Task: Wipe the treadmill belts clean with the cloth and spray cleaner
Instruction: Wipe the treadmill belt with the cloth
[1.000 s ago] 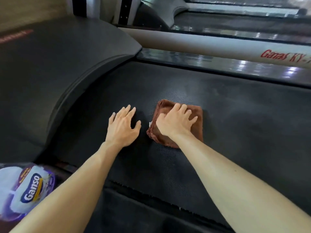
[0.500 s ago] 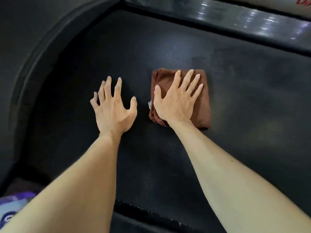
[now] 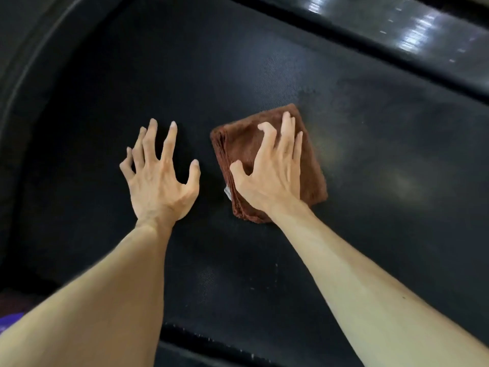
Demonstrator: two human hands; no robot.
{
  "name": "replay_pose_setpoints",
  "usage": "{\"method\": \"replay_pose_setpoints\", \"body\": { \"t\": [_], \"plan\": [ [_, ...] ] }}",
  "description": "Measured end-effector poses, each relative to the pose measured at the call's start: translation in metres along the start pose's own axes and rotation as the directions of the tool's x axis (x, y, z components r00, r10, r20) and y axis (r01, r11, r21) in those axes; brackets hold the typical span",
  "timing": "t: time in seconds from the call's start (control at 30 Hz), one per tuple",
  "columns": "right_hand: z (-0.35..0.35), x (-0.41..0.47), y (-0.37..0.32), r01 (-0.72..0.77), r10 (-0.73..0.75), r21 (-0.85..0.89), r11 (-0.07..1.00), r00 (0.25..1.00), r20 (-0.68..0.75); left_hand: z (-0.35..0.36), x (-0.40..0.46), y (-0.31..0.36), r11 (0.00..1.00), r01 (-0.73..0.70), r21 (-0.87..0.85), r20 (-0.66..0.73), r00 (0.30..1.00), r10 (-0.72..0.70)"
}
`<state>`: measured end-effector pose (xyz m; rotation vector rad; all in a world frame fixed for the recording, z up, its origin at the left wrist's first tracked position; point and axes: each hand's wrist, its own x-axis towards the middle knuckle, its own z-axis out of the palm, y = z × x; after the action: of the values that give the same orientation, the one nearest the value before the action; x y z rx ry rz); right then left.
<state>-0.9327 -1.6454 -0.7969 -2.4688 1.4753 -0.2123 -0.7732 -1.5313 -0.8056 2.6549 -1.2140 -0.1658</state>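
cloth: brown folded microfibre cloth [image 3: 270, 162], flat on treadmill belt [image 3: 370, 181], slightly right of frame centre, corners turned like a diamond, small white tag poking out at its 8 o'clock edge
right hand: right hand [image 3: 270, 176] on top of cloth, palm over the cloth's 7 o'clock half, fingers spread and arched, fingertips pressing down into the fabric near its 12 o'clock corner, thumb on the 9 o'clock side; pressing, not pinching
left hand: left hand [image 3: 158, 178] at 9 o'clock of the cloth, just beside it, not touching it; fingers splayed wide and arched, fingertips on bare belt, holds nothing
belt: black textured surface, fills most of view; lighter hazy patches at 3 o'clock of the cloth; few pale specks near the 6 o'clock edge
side rail: glossy dark side rail [image 3: 423, 35] at 1 o'clock, light reflections on it
motor cover: curved dark motor cover [image 3: 31, 75] at 10 o'clock
purple item: purple item [image 3: 10, 320] at 8 o'clock frame edge, mostly cut off, cannot tell what it is
containers: cannot tell of any
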Motion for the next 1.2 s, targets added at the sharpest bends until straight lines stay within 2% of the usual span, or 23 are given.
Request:
{"method": "replay_pose_setpoints", "body": {
  "t": [0.07, 0.2, 0.33, 0.4, 0.47, 0.57, 0.63, 0.67, 0.73, 0.8, 0.83, 0.9, 0.97, 1.03, 1.07, 1.1, 1.13, 1.2],
  "plan": [
    [0.002, 0.0, -0.013, -0.134, 0.134, 0.036, 0.99, 0.991, -0.023, -0.001, 0.0, 0.0, 1.0, 0.011, 0.018, 0.005, 1.0, -0.011],
    [0.012, 0.013, -0.026, -0.329, 0.327, -0.032, 0.944, 0.943, -0.056, 0.001, 0.0, 0.0, 1.0, 0.012, 0.02, 0.018, 1.0, -0.012],
    [0.008, 0.087, -0.01, -0.378, 0.371, -0.064, 0.924, 0.923, -0.103, -0.001, 0.001, 0.0, 1.0, 0.017, 0.015, 0.024, 1.0, -0.017],
    [0.007, 0.132, -0.007, -0.31, 0.303, -0.103, 0.945, 0.95, -0.082, -0.001, 0.003, 0.0, 1.0, 0.022, 0.006, 0.041, 0.999, -0.023],
    [0.008, 0.152, -0.019, -0.141, 0.139, -0.135, 0.981, 0.99, -0.027, -0.002, 0.002, 0.001, 0.999, 0.03, 0.017, 0.056, 0.998, -0.031],
    [0.004, 0.121, -0.021, 0.158, -0.151, -0.158, 0.975, 0.987, 0.055, -0.003, 0.004, 0.002, 0.999, 0.038, 0.028, 0.069, 0.997, -0.04],
    [0.0, 0.086, 0.004, 0.196, -0.185, -0.183, 0.963, 0.98, 0.076, -0.003, 0.003, 0.002, 0.999, 0.042, 0.028, 0.07, 0.997, -0.044],
    [-0.004, 0.079, 0.021, 0.128, -0.12, -0.199, 0.972, 0.991, 0.053, -0.003, 0.004, 0.002, 0.999, 0.038, 0.019, 0.064, 0.997, -0.039],
    [-0.01, 0.091, 0.043, -0.115, 0.114, -0.19, 0.975, 0.993, -0.018, -0.002, 0.003, 0.001, 0.999, 0.032, 0.008, 0.063, 0.997, -0.033],
    [-0.008, 0.131, 0.039, -0.329, 0.321, -0.16, 0.931, 0.944, -0.077, -0.001, 0.003, 0.001, 1.0, 0.027, -0.002, 0.056, 0.998, -0.027],
    [-0.006, 0.151, 0.029, -0.373, 0.365, -0.14, 0.917, 0.928, -0.08, -0.001, 0.003, 0.001, 1.0, 0.026, 0.001, 0.051, 0.998, -0.026],
    [-0.001, 0.172, 0.0, -0.283, 0.279, -0.146, 0.948, 0.959, -0.048, -0.001, 0.003, 0.0, 1.0, 0.028, -0.005, 0.047, 0.998, -0.027],
    [0.003, 0.161, -0.018, -0.006, 0.01, -0.164, 0.986, 1.0, 0.023, -0.001, 0.002, 0.001, 1.0, 0.025, -0.006, 0.046, 0.999, -0.025],
    [-0.003, 0.123, -0.012, 0.217, -0.206, -0.144, 0.966, 0.975, 0.085, -0.002, 0.002, -0.001, 0.999, 0.032, 0.004, 0.048, 0.998, -0.032],
    [-0.006, 0.103, 0.002, 0.25, -0.236, -0.149, 0.957, 0.966, 0.105, -0.002, 0.002, -0.001, 0.999, 0.033, -0.001, 0.051, 0.998, -0.033],
    [-0.01, 0.088, 0.02, 0.223, -0.208, -0.164, 0.961, 0.973, 0.104, -0.003, 0.002, 0.0, 0.999, 0.032, -0.009, 0.052, 0.998, -0.031],
    [-0.013, 0.084, 0.037, 0.136, -0.123, -0.187, 0.973, 0.989, 0.075, -0.003, 0.003, 0.0, 0.999, 0.033, -0.013, 0.051, 0.998, -0.032],
    [-0.018, 0.106, 0.055, -0.156, 0.157, -0.182, 0.971, 0.988, -0.008, -0.003, 0.003, 0.0, 0.999, 0.034, -0.015, 0.054, 0.998, -0.034]
  ]
}}
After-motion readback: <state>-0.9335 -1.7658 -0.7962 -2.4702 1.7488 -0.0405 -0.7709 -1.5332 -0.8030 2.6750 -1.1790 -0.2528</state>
